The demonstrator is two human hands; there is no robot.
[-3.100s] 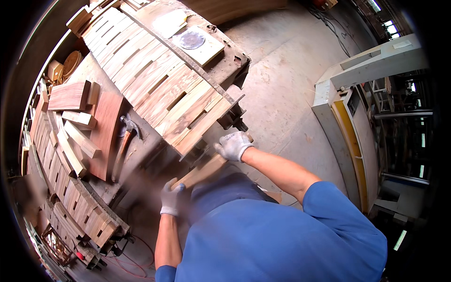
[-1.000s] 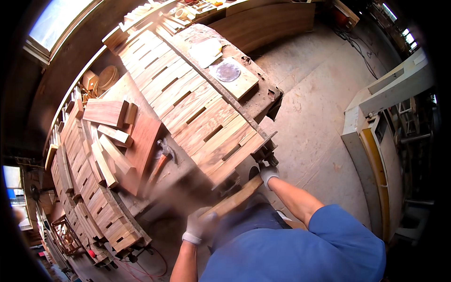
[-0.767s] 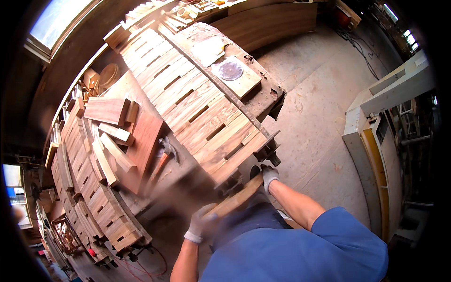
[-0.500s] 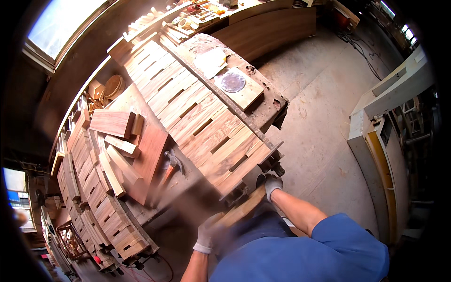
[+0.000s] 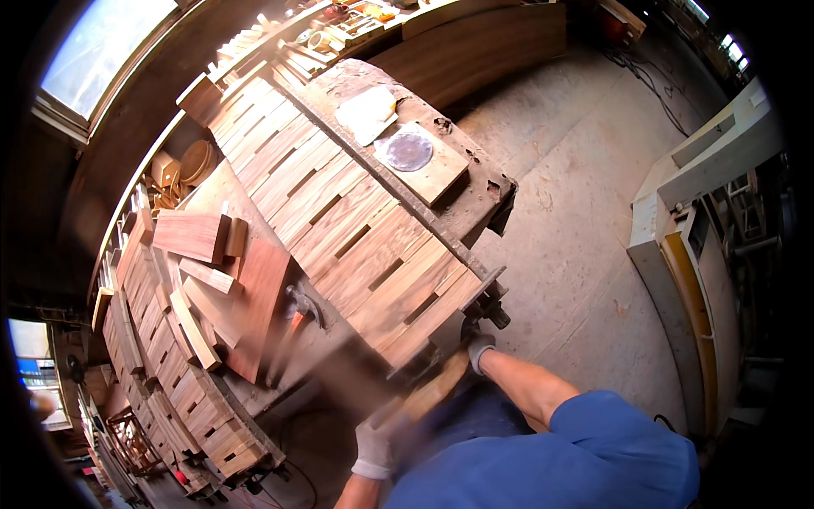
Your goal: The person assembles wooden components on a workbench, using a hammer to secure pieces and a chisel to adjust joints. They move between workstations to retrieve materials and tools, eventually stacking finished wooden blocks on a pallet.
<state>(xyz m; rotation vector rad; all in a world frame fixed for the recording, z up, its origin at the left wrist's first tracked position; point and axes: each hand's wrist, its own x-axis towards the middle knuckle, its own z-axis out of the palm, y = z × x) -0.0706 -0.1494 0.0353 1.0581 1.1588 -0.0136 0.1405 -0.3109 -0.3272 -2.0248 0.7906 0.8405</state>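
A wooden slat [image 5: 435,392] slants between my two hands, just in front of my body and below the near end of a long panel [image 5: 356,229] of joined wooden strips with a row of dark slots. My left hand [image 5: 373,448], in a pale glove, is closed on the slat's lower left end, which is smeared by motion. At its upper right end my gloved right hand [image 5: 480,353] is closed on the slat, close to the metal clamp end [image 5: 487,312]. The fingers of both hands are partly hidden.
A claw hammer [image 5: 301,310] lies left of the panel, beside a reddish board [image 5: 264,297] and several loose blocks. Another slotted panel [image 5: 191,407] runs along the far left. A plate with a round disc [image 5: 409,153] sits right of the panel. A pale frame [image 5: 657,229] stands at right.
Both hands still hold the slat and have shifted slightly, the left one lower and the right one a little left and down. The whole view has moved a little.
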